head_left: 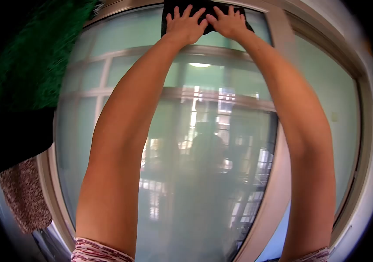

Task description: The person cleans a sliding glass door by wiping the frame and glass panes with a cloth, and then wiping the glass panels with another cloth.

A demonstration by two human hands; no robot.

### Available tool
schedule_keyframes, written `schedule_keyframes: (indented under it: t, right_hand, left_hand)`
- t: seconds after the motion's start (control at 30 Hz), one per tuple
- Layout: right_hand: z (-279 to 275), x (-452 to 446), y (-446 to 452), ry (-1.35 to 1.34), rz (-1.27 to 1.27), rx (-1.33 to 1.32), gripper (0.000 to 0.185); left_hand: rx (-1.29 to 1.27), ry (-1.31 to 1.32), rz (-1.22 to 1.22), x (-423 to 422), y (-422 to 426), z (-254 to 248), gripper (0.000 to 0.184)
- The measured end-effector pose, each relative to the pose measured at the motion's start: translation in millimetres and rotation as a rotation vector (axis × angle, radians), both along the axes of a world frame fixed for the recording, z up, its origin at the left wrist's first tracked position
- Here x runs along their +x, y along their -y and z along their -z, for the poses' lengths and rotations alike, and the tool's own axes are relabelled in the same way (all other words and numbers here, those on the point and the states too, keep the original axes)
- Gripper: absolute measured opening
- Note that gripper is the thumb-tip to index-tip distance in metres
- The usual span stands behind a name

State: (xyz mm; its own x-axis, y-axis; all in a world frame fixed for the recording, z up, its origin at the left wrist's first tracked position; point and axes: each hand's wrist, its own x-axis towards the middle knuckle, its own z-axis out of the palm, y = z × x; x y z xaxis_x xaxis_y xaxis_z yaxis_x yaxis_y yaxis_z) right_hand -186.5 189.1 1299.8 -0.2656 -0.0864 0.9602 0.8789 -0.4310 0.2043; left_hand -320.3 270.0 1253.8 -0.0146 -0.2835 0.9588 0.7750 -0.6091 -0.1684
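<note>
Both my arms reach up to the top of a large sliding glass pane point(204, 187). My left hand point(186, 25) lies flat with its fingers spread on a black cloth point(208, 5). Beside it, my right hand point(228, 22) presses on the same cloth, fingers stretched out and thumb toward the left hand. The cloth is spread against the upper glass, and its top edge is cut off by the view. Neither hand is wrapped round anything. Reflections of window bars and a dark figure show in the glass.
A light metal frame point(262, 222) borders the pane on the right, with a pale green wall point(326, 87) visible through the opening beyond. Dark green fabric point(29, 65) hangs at the upper left. Below it hangs a brown speckled cloth point(25, 196).
</note>
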Motion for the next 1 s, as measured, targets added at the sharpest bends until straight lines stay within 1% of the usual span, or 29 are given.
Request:
schedule_keyframes:
  t: [0.03, 0.07, 0.1, 0.17, 0.23, 0.3, 0.37, 0.4, 0.43, 0.47, 0.5, 0.53, 0.57, 0.6, 0.63, 0.7, 0.73, 0.77, 0.83, 0.87, 0.9, 0.97, 1.0]
  right_hand:
    - [-4, -14, -18, 0.013, 0.064, 0.007, 0.068]
    - [8, -37, -23, 0.012, 0.021, -0.013, 0.06]
    - [36, -70, -13, 0.004, -0.104, -0.096, 0.063]
    - [41, -98, -26, 0.073, -0.105, -0.203, 0.062]
    - [45, -131, -53, 0.203, -0.054, -0.257, 0.053]
    - [53, -166, -75, 0.33, -0.038, -0.349, 0.051]
    - [65, -204, -100, 0.3, -0.12, -0.406, 0.05]
    - [70, -223, -110, 0.253, -0.145, -0.401, 0.051]
    - [79, -236, -116, 0.288, -0.147, -0.423, 0.054]
    - [83, -248, -129, 0.263, -0.199, -0.395, 0.055]
    - [86, -259, -141, 0.234, -0.249, -0.369, 0.057]
    - [88, -275, -150, 0.228, -0.207, -0.391, 0.058]
    - [90, -285, -158, 0.225, -0.165, -0.403, 0.055]
    - [96, -295, -169, 0.254, -0.179, -0.389, 0.054]
    - [98, -304, -182, 0.281, -0.194, -0.374, 0.052]
    - [115, -320, -190, 0.323, -0.131, -0.385, 0.051]
    - [125, -326, -194, 0.333, -0.099, -0.363, 0.05]
    - [133, -332, -201, 0.341, -0.065, -0.344, 0.05]
    - [141, -344, -215, 0.341, -0.072, -0.341, 0.049]
    - [145, -347, -218, 0.345, -0.067, -0.325, 0.048]
    - [149, -347, -220, 0.346, -0.073, -0.328, 0.048]
    - [157, -345, -225, 0.425, -0.109, -0.37, 0.048]
    - [164, -346, -228, 0.412, -0.185, -0.375, 0.047]
  left_hand:
    - [-0.001, 0.025, -0.018, -18, -13, 3, 0.055]
    - [-0.042, -0.01, 0.013, -37, -20, 7, 0.055]
    - [0.047, 0.067, 0.002, -50, -34, 16, 0.052]
    - [0.038, 0.071, 0.008, -84, -42, 29, 0.054]
    - [-0.185, 0.01, -0.144, -126, -61, 39, 0.057]
    - [-0.191, 0.111, -0.046, -160, -95, 42, 0.054]
    - [-0.241, -0.011, -0.367, -203, -124, 48, 0.053]
    - [-0.267, 0.014, -0.37, -221, -139, 48, 0.052]
    - [-0.294, 0.04, -0.375, -237, -157, 47, 0.052]
    - [-0.296, 0.092, -0.281, -248, -171, 51, 0.055]
    - [-0.279, 0.17, -0.118, -257, -184, 53, 0.057]
    - [-0.3, 0.201, -0.118, -268, -194, 54, 0.058]
    - [-0.317, 0.238, -0.116, -278, -203, 55, 0.06]
    - [-0.332, 0.26, -0.063, -287, -212, 57, 0.055]
    - [-0.368, 0.109, -0.379, -302, -216, 63, 0.053]
    - [-0.073, -0.016, -0.703, -352, -289, 48, 0.056]
    - [0.03, -0.042, -0.751, -365, -305, 50, 0.058]
    - [0.02, -0.051, -0.761, -367, -301, 60, 0.058]
    - [0.037, -0.072, -1.404, -363, -291, 82, 0.056]
    - [0.23, -0.018, -1.307, -373, -309, 80, 0.06]
    - [0.227, -0.021, -1.312, -381, -324, 81, 0.06]
    - [0.223, -0.066, -0.738, -380, -313, 110, 0.057]
    - [0.216, -0.087, -0.453, -378, -304, 128, 0.055]
